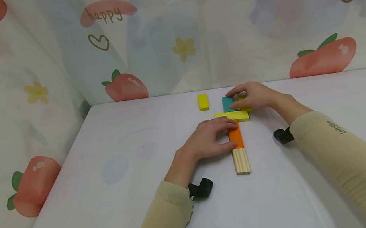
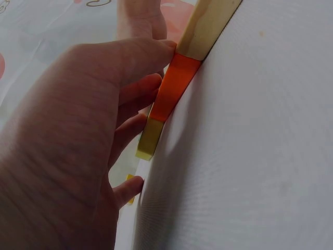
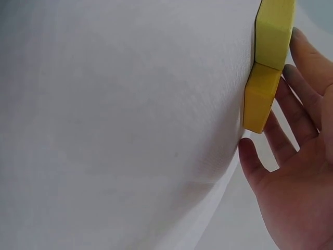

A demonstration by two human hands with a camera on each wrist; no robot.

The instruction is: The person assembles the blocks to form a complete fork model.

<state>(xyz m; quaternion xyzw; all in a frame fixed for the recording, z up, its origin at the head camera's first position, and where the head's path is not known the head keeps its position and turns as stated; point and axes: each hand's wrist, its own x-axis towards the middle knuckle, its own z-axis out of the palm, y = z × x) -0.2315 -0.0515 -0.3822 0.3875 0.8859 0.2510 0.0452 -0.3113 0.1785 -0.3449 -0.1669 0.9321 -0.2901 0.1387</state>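
Note:
Flat blocks lie together on the table in the head view. My left hand (image 1: 205, 138) rests beside the orange block (image 1: 235, 136), its thumb tip at the near end and its fingertips by the far end. A plain wooden block (image 1: 241, 161) adjoins the orange one on the near side. Across the far end runs a yellow-green block (image 1: 241, 116). Beyond that sits a teal block (image 1: 227, 103), touched by the thumb of my right hand (image 1: 254, 96) with the index fingertip at its far edge. Partly hidden under that hand is a yellow block (image 3: 260, 99).
Another yellow block (image 1: 203, 102) lies apart, left of the teal one near the back edge. The white-covered table (image 1: 112, 214) meets a printed cloth backdrop (image 1: 215, 44) behind and at the left. Dark wrist cameras protrude below both wrists, close to the tabletop.

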